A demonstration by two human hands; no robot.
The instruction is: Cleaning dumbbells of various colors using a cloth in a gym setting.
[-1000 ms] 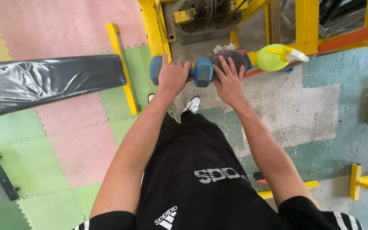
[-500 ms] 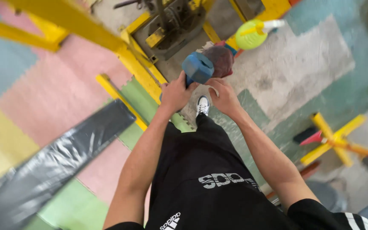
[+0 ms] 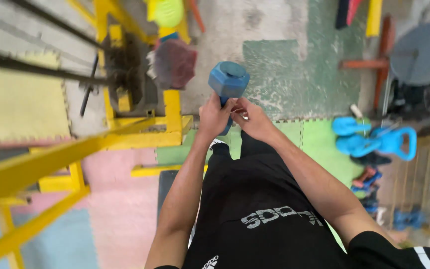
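The left hand (image 3: 214, 115) is wrapped around the handle of a blue dumbbell (image 3: 228, 82), fingers curled tight so that the grip bar is mostly hidden inside the fist. The right hand (image 3: 253, 118) sits just beside it, touching the left hand at the knuckles, its fingers bent in toward the same handle; whether it fully encloses the bar cannot be told from this angle. The dumbbell stands nearly upright in front of the body, one hexagonal head pointing up toward the camera and the lower head showing only as a sliver below the left fist. It is held in the air above the floor, over the seam where bare concrete meets the green foam mats (image 3: 319, 144).

Below the hands run both bare forearms, then black shorts (image 3: 255, 199) with pale lettering, and the toe of a white shoe (image 3: 218, 143) just under the left wrist.

To the left of the dumbbell a dark reddish cloth (image 3: 175, 62) lies draped on a yellow steel frame (image 3: 170, 112), which surrounds a grimy metal mechanism. A yellow-green spray bottle (image 3: 167, 12) is at the top edge, just beyond the cloth. Yellow bars (image 3: 36, 169) cross the lower left, blurred, over pink, yellow and blue floor mats.

To the right, well apart from the hands, light blue kettlebells (image 3: 379, 142) rest on the floor near the green mat. Farther up in the right corner lies a grey weight plate (image 3: 416, 52).
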